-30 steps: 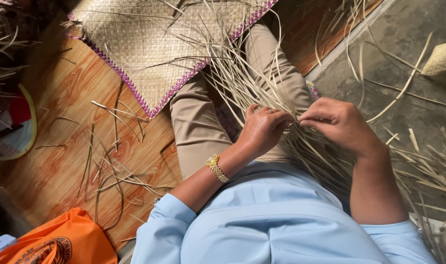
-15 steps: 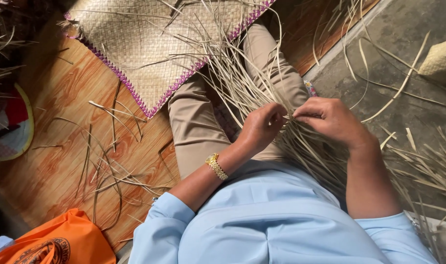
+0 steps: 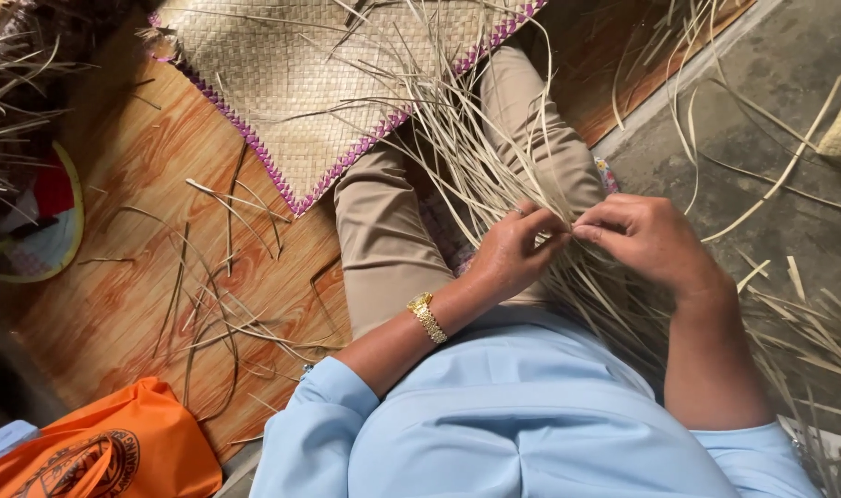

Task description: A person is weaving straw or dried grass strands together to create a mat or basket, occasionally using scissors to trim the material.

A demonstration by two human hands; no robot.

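Wood-grain floor [image 3: 116,304], person seated on it. Dry straw strips [image 3: 476,157] fan across the lap; left hand [image 3: 513,258] and right hand [image 3: 646,240] meet fingertip to fingertip, both pinching strips. Woven mat [image 3: 301,83] beyond the strips, orange bag [image 3: 98,447] well left of them.

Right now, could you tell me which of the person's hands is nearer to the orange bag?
Left. The left hand pinches straw strips over the lap, up and right of the orange bag in the bottom-left corner. The right hand meets it fingertip to fingertip, farther right.
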